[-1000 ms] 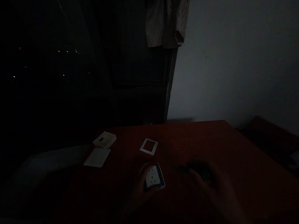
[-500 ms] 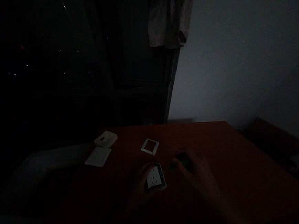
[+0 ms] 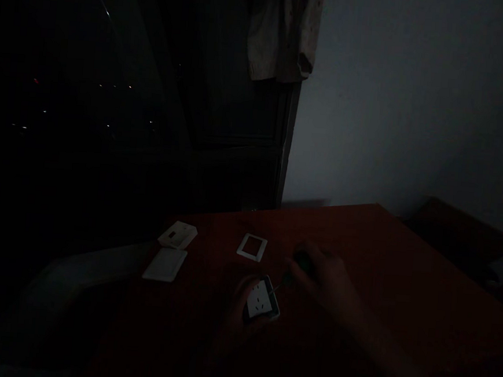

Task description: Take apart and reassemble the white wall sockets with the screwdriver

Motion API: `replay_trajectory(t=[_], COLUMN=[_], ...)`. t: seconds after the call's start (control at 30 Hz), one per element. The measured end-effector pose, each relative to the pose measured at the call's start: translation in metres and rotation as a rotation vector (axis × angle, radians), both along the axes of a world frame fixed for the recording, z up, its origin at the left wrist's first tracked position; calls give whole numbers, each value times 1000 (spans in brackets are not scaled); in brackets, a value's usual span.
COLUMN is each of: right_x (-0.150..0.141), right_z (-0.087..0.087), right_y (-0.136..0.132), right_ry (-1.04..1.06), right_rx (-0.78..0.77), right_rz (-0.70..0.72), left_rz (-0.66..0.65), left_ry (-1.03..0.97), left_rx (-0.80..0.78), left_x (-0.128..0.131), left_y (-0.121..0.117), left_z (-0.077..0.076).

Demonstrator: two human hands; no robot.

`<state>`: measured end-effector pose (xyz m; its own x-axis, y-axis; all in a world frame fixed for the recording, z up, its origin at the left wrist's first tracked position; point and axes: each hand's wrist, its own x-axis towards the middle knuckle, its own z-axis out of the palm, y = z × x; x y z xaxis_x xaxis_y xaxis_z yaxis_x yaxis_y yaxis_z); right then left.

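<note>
Evidently it's midway: the socket (image 3: 259, 299) sits in the left hand's (image 3: 238, 312) curled grip, with a loose frame (image 3: 248, 256) beyond it. The right hand (image 3: 325, 275) is closed round a screwdriver (image 3: 304, 263), tip at the socket's right edge; how much is fastened, I can't tell. Left of the socket lie a plate (image 3: 165, 265) and box (image 3: 178, 235); only darkness hampers.

Smooth plastic socket (image 3: 259, 299), matt wall (image 3: 392, 106)

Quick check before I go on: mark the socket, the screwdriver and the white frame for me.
Socket (image 3: 259, 300), head view: on its white face.
Screwdriver (image 3: 305, 263), head view: on its green handle.
White frame (image 3: 249, 256), head view: on its near edge.
</note>
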<state>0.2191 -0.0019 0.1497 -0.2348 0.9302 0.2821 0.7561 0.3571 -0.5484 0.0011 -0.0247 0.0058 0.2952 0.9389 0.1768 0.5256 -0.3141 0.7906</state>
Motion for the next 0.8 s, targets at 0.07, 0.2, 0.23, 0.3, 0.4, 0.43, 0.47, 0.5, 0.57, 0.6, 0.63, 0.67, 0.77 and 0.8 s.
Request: replay_trajectory(t=[0.07,0.2,0.23,0.3,0.4,0.43,0.47,0.5,0.57,0.6,0.63,0.67,0.77,0.8], right_x=[0,-3,-5,-10,-19,-21,-24,-25,-26,-24,-22,-20,-13,-12], right_z=[-1,6,10,18,29,32,35,37,40,42,44,45,50,50], right_y=[1,1,1,2,4,6,7,8,11,12,13,13,14,14], right_ry=[-3,-131,-200,-335,-408,-403,-393,-383,-367,-352,-327,-288,-169,-171], right_rx=[8,15,29,61,50,32,13,-5,-40,-55,-67,-75,-101,-106], right_rz=[-12,-20,-31,-45,48,89,124,149,181,209,252,308,510,519], left_rz=[9,3,0,-5,0,1,3,4,0,-3,-5,-5,-1,5], left_ry=[8,3,-6,-9,1,8,15,23,29,24,20,18,11,2], left_rx=[-5,-31,-30,-23,-19,-22,-22,-19,-10,-7,-6,-7,-14,-15], left_x=[0,2,2,2,1,1,1,0,0,-1,-1,-1,0,0], left_y=[0,-1,-1,0,2,2,2,2,2,1,1,1,0,0], left_z=[1,4,4,3,0,-1,-2,-2,-1,-1,0,1,2,2])
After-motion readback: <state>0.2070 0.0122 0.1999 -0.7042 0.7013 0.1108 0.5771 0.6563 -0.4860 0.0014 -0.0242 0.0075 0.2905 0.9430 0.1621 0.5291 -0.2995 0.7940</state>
